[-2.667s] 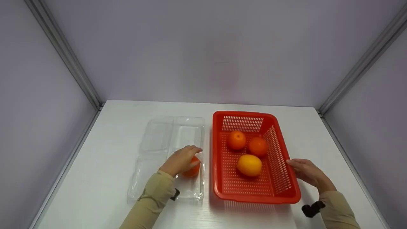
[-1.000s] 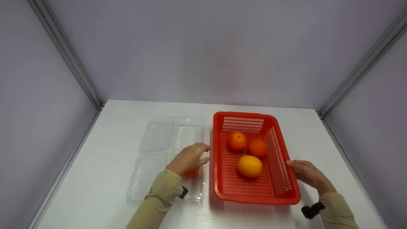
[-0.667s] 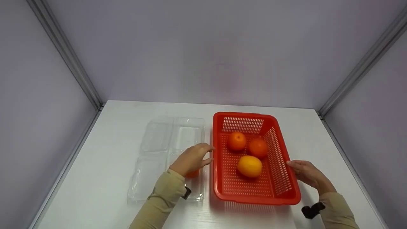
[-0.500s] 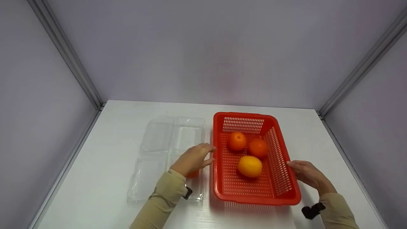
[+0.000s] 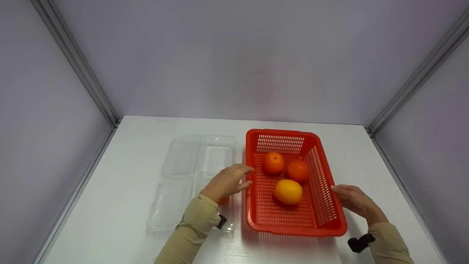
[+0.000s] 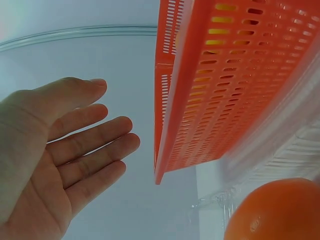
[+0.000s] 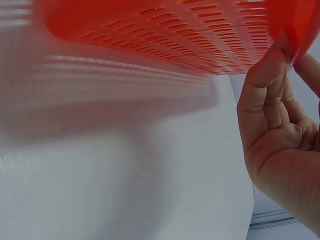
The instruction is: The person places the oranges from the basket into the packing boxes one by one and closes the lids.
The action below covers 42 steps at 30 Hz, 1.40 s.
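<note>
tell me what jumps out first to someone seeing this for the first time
The bright red basket on the white table grabs the eye, with two oranges and a yellow fruit inside. The right hand touches its right rim, while the left hand, fingers straight, hovers at its left rim. Beside the basket on the left lies a clear plastic tray with one more orange in it.

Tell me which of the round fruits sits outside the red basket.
The orange in the clear plastic tray, half hidden under the left hand; the other three lie inside the red basket.
</note>
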Available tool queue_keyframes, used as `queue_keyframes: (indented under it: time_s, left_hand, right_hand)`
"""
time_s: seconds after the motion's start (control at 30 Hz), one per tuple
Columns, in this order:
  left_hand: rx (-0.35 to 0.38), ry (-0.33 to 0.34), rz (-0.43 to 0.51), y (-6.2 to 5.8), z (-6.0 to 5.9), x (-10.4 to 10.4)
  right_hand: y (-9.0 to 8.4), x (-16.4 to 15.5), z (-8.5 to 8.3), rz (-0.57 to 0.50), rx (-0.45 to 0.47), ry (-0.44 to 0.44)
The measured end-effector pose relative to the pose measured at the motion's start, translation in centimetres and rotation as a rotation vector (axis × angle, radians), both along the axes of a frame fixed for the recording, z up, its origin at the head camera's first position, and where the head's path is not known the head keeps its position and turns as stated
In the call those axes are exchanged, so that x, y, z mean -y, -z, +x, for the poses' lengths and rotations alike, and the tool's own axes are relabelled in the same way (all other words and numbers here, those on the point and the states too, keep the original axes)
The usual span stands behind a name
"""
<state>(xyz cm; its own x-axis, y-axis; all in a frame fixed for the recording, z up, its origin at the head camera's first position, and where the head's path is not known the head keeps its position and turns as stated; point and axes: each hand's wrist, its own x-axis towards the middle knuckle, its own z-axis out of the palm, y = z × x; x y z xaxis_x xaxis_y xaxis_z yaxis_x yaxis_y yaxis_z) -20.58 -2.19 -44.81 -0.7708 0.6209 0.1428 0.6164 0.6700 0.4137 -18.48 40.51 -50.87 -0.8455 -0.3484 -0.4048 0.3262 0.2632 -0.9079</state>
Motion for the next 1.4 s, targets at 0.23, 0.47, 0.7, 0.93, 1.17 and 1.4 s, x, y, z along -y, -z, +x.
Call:
queue_keyframes:
  time_s: [0.23, 0.47, 0.7, 0.93, 1.17, 1.4]
  left_hand:
    - [-0.062, 0.034, 0.028, -0.2, -0.1, -0.5]
    - [-0.068, 0.050, 0.032, -0.6, -0.1, -0.9]
    - [-0.084, 0.067, 0.024, -0.8, -0.1, -1.2]
    - [-0.079, 0.076, 0.047, -0.8, -0.2, -1.7]
    - [-0.079, 0.063, 0.017, -1.0, -0.3, -2.3]
    - [-0.083, 0.062, 0.011, -1.0, -0.4, -2.6]
  right_hand:
    - [0.1, 0.0, 0.1, 0.027, -0.013, 0.000]
    - [0.0, 0.0, 0.0, 0.041, -0.010, 0.002]
    - [-0.1, 0.0, 0.1, 0.018, -0.020, -0.009]
    - [0.0, 0.1, 0.1, 0.024, -0.005, 0.005]
    - [0.1, 0.0, 0.1, 0.002, -0.002, -0.002]
    - [0.1, 0.0, 0.0, 0.013, 0.000, -0.002]
